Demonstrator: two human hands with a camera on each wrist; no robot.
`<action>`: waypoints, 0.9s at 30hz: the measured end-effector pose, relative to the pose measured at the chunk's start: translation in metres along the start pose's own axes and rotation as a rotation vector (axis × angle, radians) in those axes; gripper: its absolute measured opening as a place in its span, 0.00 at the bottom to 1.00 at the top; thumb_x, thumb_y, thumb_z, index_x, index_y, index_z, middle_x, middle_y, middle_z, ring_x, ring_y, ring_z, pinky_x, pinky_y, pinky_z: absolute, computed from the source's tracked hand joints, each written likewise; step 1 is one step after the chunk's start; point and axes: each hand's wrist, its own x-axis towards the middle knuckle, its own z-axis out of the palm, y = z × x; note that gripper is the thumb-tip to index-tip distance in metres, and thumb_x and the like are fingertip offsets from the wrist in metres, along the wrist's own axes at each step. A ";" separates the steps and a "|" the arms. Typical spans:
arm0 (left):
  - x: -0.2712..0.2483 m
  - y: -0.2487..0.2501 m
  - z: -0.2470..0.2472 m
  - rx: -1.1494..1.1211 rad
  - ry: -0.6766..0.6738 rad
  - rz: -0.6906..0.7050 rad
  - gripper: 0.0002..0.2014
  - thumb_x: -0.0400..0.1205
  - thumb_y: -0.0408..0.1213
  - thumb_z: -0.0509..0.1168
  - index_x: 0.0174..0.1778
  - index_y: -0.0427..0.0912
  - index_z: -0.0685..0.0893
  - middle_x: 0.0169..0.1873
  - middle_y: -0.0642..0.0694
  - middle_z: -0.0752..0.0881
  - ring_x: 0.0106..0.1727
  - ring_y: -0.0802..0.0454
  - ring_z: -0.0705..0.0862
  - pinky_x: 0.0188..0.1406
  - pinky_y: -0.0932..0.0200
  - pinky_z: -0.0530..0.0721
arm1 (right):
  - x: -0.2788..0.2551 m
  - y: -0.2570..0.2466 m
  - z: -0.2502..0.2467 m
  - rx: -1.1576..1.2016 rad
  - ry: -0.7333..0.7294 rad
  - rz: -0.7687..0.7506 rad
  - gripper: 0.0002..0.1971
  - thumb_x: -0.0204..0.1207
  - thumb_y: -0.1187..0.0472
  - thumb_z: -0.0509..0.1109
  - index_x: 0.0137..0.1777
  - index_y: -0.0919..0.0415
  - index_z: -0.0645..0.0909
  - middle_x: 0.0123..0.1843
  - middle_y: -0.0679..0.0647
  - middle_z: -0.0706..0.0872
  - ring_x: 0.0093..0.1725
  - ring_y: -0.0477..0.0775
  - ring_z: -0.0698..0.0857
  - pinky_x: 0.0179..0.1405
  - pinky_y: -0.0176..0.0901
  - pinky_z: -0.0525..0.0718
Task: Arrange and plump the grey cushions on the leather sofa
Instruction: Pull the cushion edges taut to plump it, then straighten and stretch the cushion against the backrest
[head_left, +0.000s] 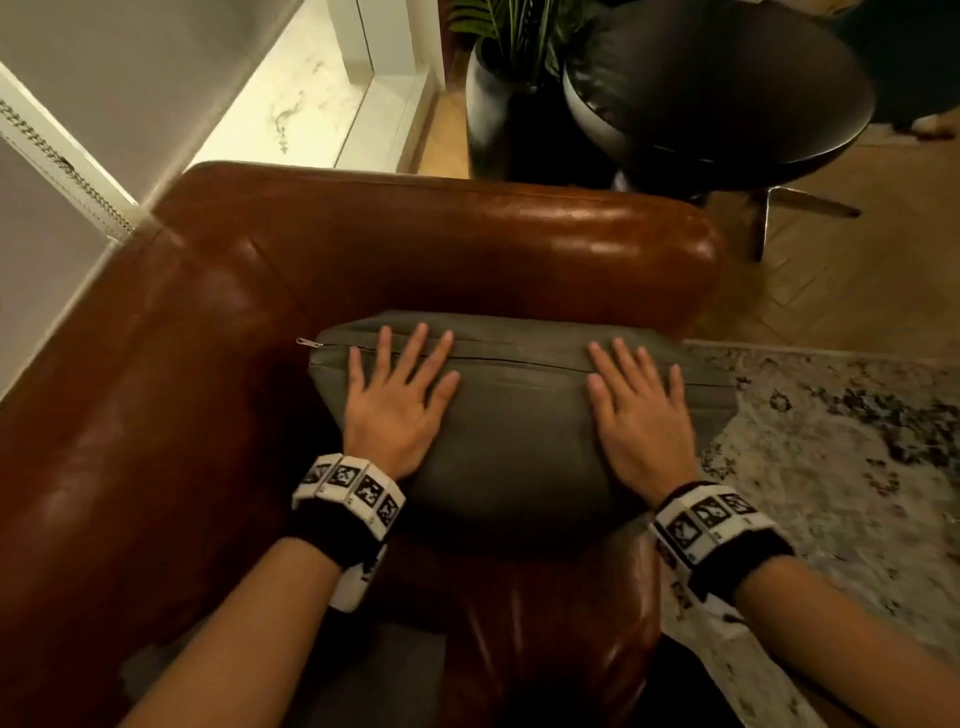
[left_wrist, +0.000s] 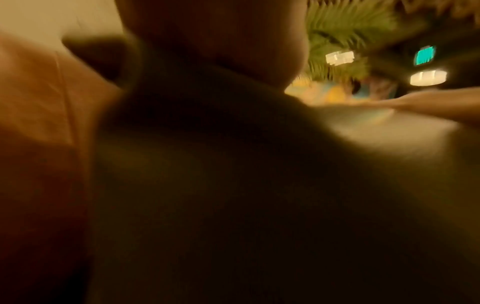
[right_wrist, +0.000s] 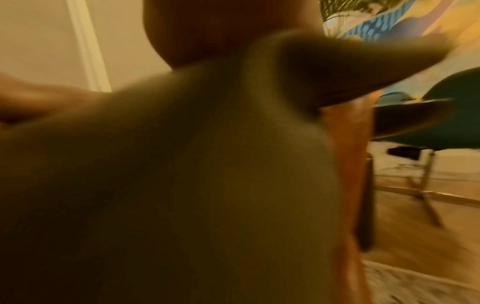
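While I look down from the head camera, my left hand (head_left: 396, 405) lies flat on the grey cushion (head_left: 511, 415) with its fingers spread wide and straight. My right hand (head_left: 640, 410) lies flat on the same cushion too, fingers straight and a little apart. Neither hand grips anything; both palms just press on the soft top. The left hand sits near the cushion's left end and the right hand near its right end, with bare fabric between them. A zip line runs along the cushion under my fingertips, and a small metal zip pull (head_left: 306, 342) sticks out at the left corner.

The cushion rests on the seat of the brown leather sofa (head_left: 415, 244), in the corner close to the armrest. Its right end hangs out past the seat's front edge. Each wrist wears a black band with white marker blocks (head_left: 353, 483).

Both wrist cameras are blurry. The left one shows mostly dark cushion (left_wrist: 233, 185) and orange-brown leather (left_wrist: 39, 102). The right one shows the cushion (right_wrist: 207, 164) bulging up close.

Past the armrest stand a dark plant pot (head_left: 488, 104) with green leaves and a round dark chair (head_left: 727, 88) on a wooden floor. A pale speckled rug (head_left: 831, 441) lies to the right of the sofa.
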 end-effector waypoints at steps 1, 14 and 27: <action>0.002 -0.013 0.000 -0.016 0.011 -0.052 0.28 0.85 0.63 0.30 0.83 0.68 0.42 0.87 0.57 0.46 0.88 0.48 0.39 0.80 0.38 0.29 | 0.000 0.023 -0.001 0.022 -0.032 0.080 0.29 0.84 0.36 0.33 0.85 0.36 0.49 0.88 0.43 0.50 0.87 0.50 0.47 0.82 0.63 0.34; -0.112 -0.032 -0.086 -0.408 0.317 -0.669 0.19 0.89 0.45 0.54 0.72 0.43 0.79 0.69 0.36 0.82 0.71 0.33 0.78 0.68 0.40 0.74 | -0.020 0.013 -0.099 0.427 -0.021 -0.353 0.15 0.87 0.51 0.56 0.68 0.52 0.76 0.66 0.48 0.79 0.68 0.49 0.76 0.70 0.51 0.74; -0.414 0.123 0.059 -0.132 0.130 -0.736 0.18 0.79 0.44 0.57 0.58 0.44 0.86 0.54 0.43 0.84 0.50 0.41 0.87 0.51 0.51 0.72 | -0.162 -0.124 -0.009 -0.002 -0.756 -1.479 0.14 0.84 0.58 0.61 0.67 0.56 0.80 0.67 0.53 0.81 0.67 0.56 0.78 0.66 0.55 0.77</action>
